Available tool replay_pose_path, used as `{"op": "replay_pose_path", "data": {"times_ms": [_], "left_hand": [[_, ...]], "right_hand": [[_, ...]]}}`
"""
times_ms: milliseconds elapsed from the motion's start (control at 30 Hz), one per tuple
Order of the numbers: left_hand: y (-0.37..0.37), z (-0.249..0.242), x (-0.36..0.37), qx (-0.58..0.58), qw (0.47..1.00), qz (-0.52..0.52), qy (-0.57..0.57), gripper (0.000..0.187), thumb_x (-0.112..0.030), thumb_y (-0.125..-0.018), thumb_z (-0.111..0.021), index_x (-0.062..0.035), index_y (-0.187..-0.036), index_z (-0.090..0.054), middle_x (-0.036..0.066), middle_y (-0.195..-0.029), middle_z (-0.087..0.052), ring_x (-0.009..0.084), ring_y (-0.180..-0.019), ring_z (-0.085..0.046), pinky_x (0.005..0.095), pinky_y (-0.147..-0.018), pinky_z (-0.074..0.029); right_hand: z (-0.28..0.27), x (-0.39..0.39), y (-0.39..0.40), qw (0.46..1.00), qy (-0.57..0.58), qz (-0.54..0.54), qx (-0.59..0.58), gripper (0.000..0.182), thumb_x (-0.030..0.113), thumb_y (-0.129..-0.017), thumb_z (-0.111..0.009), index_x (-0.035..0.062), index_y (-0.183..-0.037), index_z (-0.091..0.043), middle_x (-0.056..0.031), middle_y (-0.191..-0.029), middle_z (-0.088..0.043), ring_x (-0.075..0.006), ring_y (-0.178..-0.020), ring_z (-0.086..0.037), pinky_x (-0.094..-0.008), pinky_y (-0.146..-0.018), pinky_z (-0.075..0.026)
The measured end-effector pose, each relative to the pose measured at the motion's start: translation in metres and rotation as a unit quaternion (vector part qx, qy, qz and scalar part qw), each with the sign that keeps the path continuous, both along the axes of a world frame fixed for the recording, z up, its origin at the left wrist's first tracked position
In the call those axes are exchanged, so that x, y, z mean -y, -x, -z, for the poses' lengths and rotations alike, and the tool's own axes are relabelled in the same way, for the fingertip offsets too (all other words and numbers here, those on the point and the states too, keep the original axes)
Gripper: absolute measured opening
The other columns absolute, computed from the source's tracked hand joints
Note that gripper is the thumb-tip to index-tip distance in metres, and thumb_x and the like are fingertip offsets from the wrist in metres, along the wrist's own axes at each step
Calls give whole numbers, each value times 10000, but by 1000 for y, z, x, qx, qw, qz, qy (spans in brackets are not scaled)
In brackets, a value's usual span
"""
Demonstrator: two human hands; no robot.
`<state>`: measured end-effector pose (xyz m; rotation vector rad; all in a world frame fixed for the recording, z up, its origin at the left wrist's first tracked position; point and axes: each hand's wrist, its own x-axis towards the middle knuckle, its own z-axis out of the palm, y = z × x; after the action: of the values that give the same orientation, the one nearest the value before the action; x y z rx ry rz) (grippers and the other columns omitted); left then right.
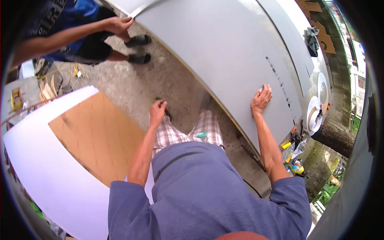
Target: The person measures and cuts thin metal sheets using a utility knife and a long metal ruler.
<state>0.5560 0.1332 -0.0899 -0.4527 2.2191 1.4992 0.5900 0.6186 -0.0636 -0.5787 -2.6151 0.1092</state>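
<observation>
My right hand (262, 98) rests on a large grey sheet (224, 52) that lies over a long work table, its fingers bent slightly and touching the surface. Just right of that hand runs a broken line of black marks (279, 82) on the sheet. My left hand (158, 111) hangs over the concrete floor beside my leg, fingers curled together. Whether anything small is inside them is hidden. At the far left end of the sheet, a co-worker's hand (120, 25) grips a pale thin strip (145, 7).
A brown board (98, 136) lies on white sheets (52, 168) at my left. Round white pieces (314, 116), a yellow-handled tool (286, 145) and a dark cloth (311, 40) sit along the table's far side. The co-worker's sandals (139, 58) stand on the floor.
</observation>
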Motion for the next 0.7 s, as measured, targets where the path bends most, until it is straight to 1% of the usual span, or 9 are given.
{"op": "replay_pose_path", "data": {"times_ms": [33,133,233,267,333,433,500,567,700], "left_hand": [[8,11,-22,-26,1000,15,8,280,-207,-940,-629,27,-1075,-702,44,-742,-666,91,-617,-587,257,-573,-462],[30,-40,-90,-101,994,44,19,246,-198,-947,-636,17,-1039,-714,5,-704,-637,68,-612,-564,241,-555,-445],[46,-65,-169,-135,989,64,16,213,-190,-944,-651,4,-995,-723,-16,-645,-606,56,-583,-547,234,-529,-433],[61,-82,-182,-187,978,86,24,205,-193,-942,-657,-8,-995,-727,-17,-625,-598,50,-564,-539,231,-517,-428],[77,-101,-227,-173,980,101,10,206,-205,-920,-678,-21,-995,-733,5,-643,-622,72,-588,-565,249,-557,-458],[115,-106,-273,-168,975,144,-4,243,-224,-920,-673,-24,-1047,-722,23,-679,-654,92,-614,-593,259,-584,-476],[152,-120,-297,-155,972,175,9,267,-233,-920,-667,-28,-1085,-715,35,-705,-675,105,-639,-617,267,-605,-493],[191,-121,-325,-134,972,188,-40,293,-218,-953,-640,3,-1141,-682,49,-798,-693,95,-671,-624,256,-619,-521],[286,-119,-383,-68,962,173,-201,364,-196,-959,-632,59,-1217,-609,138,-983,-696,162,-800,-681,284,-711,-561]], "right_hand": [[11,-4,3,1000,3,7,21,353,156,-976,-499,29,-1305,-527,-179,-1352,-495,-350,-1308,-416,-469,-1106,-330],[5,-8,5,998,50,26,17,354,163,-977,-504,30,-1304,-529,-168,-1359,-494,-351,-1312,-412,-470,-1107,-331],[6,-22,-1,998,64,17,22,335,85,-936,-534,49,-1268,-564,-147,-1332,-508,-344,-1281,-433,-478,-1089,-349],[-15,-21,8,995,93,8,33,330,51,-917,-536,54,-1245,-578,-131,-1308,-521,-329,-1257,-451,-469,-1072,-366],[-21,-57,1,989,136,-18,52,336,-16,-879,-542,66,-1199,-605,-100,-1261,-549,-299,-1210,-489,-450,-1038,-401],[-6,-106,12,981,192,-2,5,347,-71,-835,-548,76,-1139,-625,-62,-1139,-599,-262,-1093,-557,-403,-936,-473],[-13,-141,31,975,215,46,-3,303,-43,-867,-554,86,-1132,-623,-57,-1040,-649,-253,-982,-611,-376,-846,-515],[-24,-177,54,986,145,82,-3,265,10,-912,-555,109,-1149,-620,-84,-998,-676,-274,-944,-636,-390,-798,-529],[-50,-237,98,957,195,191,98,219,148,-973,-555,139,-1186,-606,-110,-1012,-688,-297,-1006,-642,-418,-812,-516]]}}
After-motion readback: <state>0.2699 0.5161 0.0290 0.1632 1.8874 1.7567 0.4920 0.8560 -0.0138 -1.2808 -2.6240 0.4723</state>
